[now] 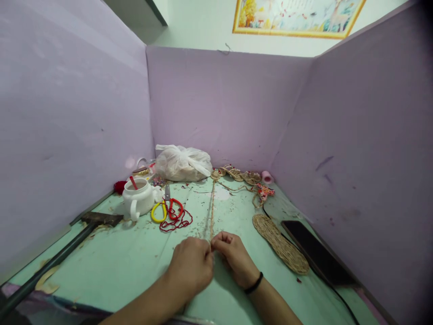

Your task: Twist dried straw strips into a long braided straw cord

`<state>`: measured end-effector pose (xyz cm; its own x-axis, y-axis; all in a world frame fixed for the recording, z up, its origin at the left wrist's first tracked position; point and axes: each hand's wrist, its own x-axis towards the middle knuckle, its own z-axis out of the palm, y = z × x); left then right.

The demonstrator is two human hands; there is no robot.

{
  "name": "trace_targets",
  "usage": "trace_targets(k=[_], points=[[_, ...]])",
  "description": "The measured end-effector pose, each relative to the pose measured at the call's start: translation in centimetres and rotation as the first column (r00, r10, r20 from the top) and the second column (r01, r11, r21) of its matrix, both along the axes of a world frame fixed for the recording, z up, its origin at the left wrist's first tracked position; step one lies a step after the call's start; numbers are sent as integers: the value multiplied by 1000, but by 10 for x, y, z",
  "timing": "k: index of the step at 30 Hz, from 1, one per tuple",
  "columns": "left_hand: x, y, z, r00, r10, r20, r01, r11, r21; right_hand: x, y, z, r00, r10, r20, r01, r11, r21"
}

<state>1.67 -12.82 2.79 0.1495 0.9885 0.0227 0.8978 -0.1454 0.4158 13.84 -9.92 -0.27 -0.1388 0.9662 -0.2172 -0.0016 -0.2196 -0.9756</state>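
A thin braided straw cord (212,207) runs taut along the green table (135,253) from the far wall toward me. My left hand (191,267) and my right hand (235,256) meet at its near end, both closed in a pinch on the cord. A black band circles my right wrist. To the right of my hands lies a woven straw sole (279,243), flat on the table.
White teapot (138,198), scissors with yellow and red handles (167,208) and red string (177,223) lie at left. A hammer (64,251) rests near the left edge. A plastic bag (183,163), more straw soles (239,175) and pink thread (267,177) sit at the back. A black phone (314,251) lies at right. Purple walls enclose three sides.
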Motion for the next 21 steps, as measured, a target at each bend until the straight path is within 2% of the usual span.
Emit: trace_targets(k=[2, 4, 7, 9, 10, 12, 14, 17, 21], points=[[8, -10, -2, 992, -45, -118, 49, 998, 29, 0, -1, -1, 998, -7, -59, 6, 1000, -6], [12, -14, -5, 980, -100, -171, 104, 994, 16, 1, -1, -2, 995, 2, -98, -3, 1000, -12], [5, -10, -5, 992, -119, -46, 119, 993, 12, 3, -1, -1, 981, 46, -188, -43, 999, 18], [-5, -2, -4, 993, -63, 97, 51, 992, 119, 5, -2, 1, 967, 84, -239, -85, 996, 5], [-10, 4, -3, 986, -70, 149, 39, 979, 202, 5, -2, 2, 962, 101, -256, -109, 994, -18], [-18, 16, -2, 961, -221, 167, 148, 920, 363, 7, -2, 5, 953, 124, -278, -147, 987, -64], [-23, 28, -1, 895, -440, 72, 369, 821, 435, 9, -1, 6, 945, 131, -301, -156, 986, -60], [-24, 44, 2, 766, -635, -100, 619, 686, 383, 15, 3, 7, 946, 130, -297, -148, 988, -40], [-22, 60, 11, 616, -757, -218, 776, 536, 334, 24, 10, 9, 943, 146, -300, -166, 985, -43]])
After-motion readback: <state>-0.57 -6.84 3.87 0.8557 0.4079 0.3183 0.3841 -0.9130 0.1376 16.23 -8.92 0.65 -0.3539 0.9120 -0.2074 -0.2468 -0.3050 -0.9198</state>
